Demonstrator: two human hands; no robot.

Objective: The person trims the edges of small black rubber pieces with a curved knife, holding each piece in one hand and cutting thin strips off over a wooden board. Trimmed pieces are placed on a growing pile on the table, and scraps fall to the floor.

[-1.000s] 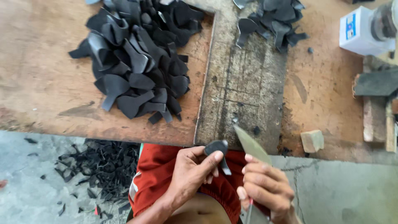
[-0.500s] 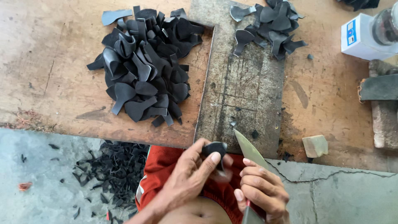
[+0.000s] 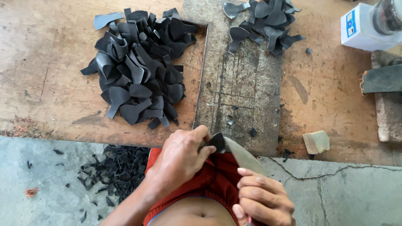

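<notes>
Now raised, left hand (image 3: 180,161) grips black piece (image 3: 217,141); right hand (image 3: 261,201) clasps knife (image 3: 245,157) beside cutting slab (image 3: 240,83).

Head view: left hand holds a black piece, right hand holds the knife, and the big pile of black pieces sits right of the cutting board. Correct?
Not quite. The head view shows the big pile left of the cutting board. The left hand does hold a black piece, the right hand the knife.

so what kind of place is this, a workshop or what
Most likely a small hand-craft workshop, worked at floor level. A worn wooden board carries a big pile of cut black rubber-like pieces, the right hand holds a knife to a piece in the left hand, and black offcuts litter the concrete floor.
</notes>
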